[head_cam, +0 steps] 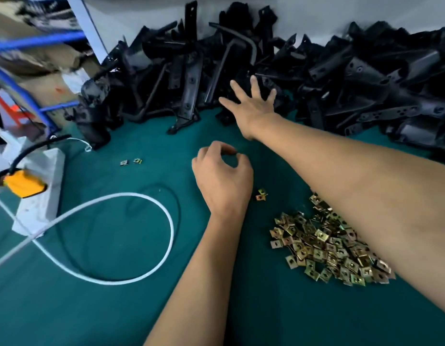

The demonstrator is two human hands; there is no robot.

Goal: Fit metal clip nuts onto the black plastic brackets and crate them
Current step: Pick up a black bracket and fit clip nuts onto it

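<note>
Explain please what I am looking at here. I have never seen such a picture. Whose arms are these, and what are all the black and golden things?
There is one picture, from a camera worn on a person's head, looking down at their own bare arms. No machine is involved. The table has a green cover. At the back lies a heap of black brackets. Near the right arm is a pile of clip nuts, small golden metal pieces that go onto the brackets. The right hand reaches with spread fingers toward the brackets and holds nothing. The left hand has curled fingers; whether it pinches a nut is hidden. At left lie a white cable and a power strip.
</note>
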